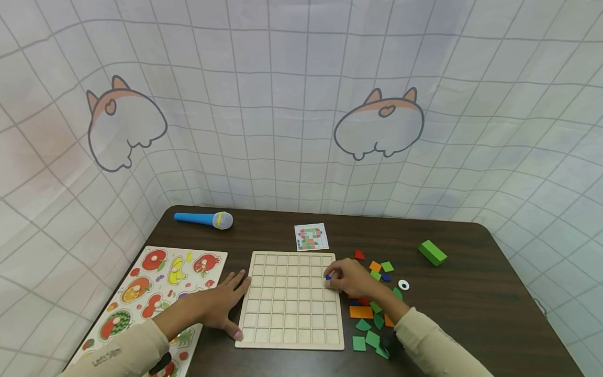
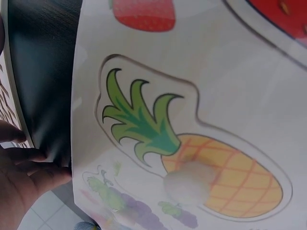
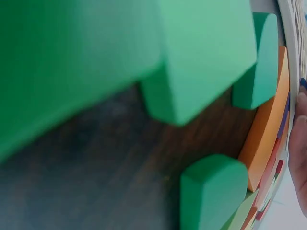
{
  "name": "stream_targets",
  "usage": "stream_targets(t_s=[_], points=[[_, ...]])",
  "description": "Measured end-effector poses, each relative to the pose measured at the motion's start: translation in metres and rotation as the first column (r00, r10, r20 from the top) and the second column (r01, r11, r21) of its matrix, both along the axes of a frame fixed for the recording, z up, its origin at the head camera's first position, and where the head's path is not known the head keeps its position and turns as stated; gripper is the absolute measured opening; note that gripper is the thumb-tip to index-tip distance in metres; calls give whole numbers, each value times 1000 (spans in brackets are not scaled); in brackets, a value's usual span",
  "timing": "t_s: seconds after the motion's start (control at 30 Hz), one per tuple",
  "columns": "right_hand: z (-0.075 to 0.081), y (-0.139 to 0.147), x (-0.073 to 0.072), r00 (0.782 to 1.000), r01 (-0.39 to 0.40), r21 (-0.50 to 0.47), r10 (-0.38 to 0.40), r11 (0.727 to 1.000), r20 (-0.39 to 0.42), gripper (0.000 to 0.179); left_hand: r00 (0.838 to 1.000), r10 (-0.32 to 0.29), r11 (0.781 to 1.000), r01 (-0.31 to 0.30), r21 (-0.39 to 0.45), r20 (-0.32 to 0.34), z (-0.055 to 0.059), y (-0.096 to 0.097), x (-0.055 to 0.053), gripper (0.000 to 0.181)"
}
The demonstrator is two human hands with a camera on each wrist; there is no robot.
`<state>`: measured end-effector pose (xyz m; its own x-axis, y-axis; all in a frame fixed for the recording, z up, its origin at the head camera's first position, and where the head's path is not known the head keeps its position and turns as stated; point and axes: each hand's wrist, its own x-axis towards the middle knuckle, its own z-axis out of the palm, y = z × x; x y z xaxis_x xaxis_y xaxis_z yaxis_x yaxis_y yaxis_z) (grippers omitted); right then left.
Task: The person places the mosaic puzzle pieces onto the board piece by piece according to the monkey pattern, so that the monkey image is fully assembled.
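A pale wooden grid board (image 1: 292, 299) lies flat in the middle of the table. My left hand (image 1: 218, 303) is spread along its left edge, with the thumb at the lower left corner. Over the board's upper right side, my right hand (image 1: 352, 277) pinches a small blue block (image 1: 327, 277), mostly covered by the fingers. Loose flat blocks lie right of the board, among them an orange rectangle (image 1: 360, 312), a green square (image 1: 359, 343) and a red piece (image 1: 359, 254). Green blocks (image 3: 206, 57) fill much of the right wrist view.
A fruit puzzle board (image 1: 160, 285) sits at the left, partly under my left forearm; its pineapple piece (image 2: 225, 177) shows up close. Behind the grid lies a pattern card (image 1: 311, 237). A blue toy microphone (image 1: 202, 219), green box (image 1: 432, 253) and white eye disc (image 1: 403, 285) stand apart.
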<state>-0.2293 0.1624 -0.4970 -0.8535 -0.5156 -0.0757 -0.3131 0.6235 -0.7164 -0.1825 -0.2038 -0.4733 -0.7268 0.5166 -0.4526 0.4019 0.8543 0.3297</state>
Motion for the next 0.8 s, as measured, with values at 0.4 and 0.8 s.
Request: stream_targets(t_s=[0.4, 0.8], points=[[3, -4, 2, 998, 54, 88, -52, 995, -29, 21, 1000, 2, 1000, -2, 11, -3, -1, 1, 0, 128], [-1, 6, -1, 998, 39, 90, -35, 995, -45, 28, 1000, -1, 1000, 1, 3, -15, -1, 0, 0, 128]])
